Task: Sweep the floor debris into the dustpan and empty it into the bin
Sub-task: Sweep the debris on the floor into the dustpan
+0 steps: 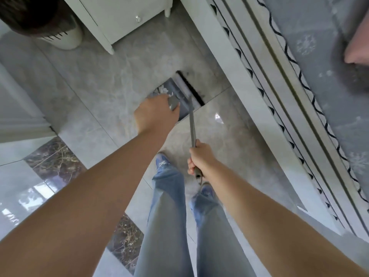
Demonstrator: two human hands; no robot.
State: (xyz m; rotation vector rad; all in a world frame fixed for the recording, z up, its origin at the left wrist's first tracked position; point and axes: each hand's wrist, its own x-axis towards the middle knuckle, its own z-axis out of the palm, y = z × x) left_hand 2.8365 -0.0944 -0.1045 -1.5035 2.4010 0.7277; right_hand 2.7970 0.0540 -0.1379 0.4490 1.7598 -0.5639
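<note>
My left hand point(155, 114) grips the handle of a grey dustpan point(177, 92) that sits on the tiled floor ahead of my feet. White crumpled debris point(162, 90) lies in the pan at its left side. My right hand point(199, 160) grips the thin grey handle of a broom point(192, 120). The broom's flat head with its black bristle strip point(190, 87) lies along the right edge of the dustpan. A white bin point(63, 39) with a dark liner stands at the far left.
A white cabinet point(119, 19) on short legs stands beside the bin. A bed with a white frame point(249, 96) and a grey patterned cover runs along the right. My legs in blue jeans and my shoes are below the hands. A dark marble strip point(52, 158) crosses the floor at left.
</note>
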